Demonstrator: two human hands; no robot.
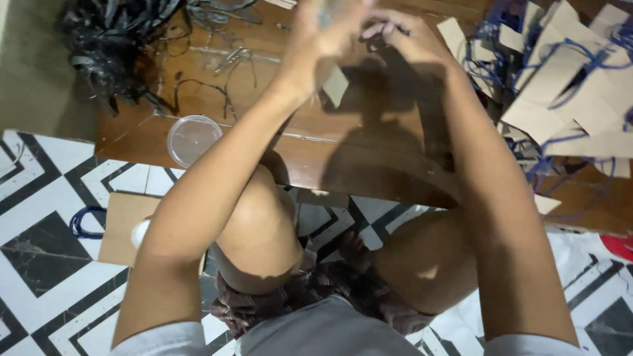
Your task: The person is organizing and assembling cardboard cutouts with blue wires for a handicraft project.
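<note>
Pinching a tan card tag (336,84) in your left hand (323,39), your right hand (402,36) grips dark cord (377,31), tan tags (573,86) at two o'clock.

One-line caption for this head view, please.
Both hands, left hand and right hand, raised together over a wooden table, working a small brown card tag beside piled tags.

A single head-worn camera looks steeply down, close over the raised hands, the wooden tabletop (369,151) and the tiled floor (46,264).
</note>
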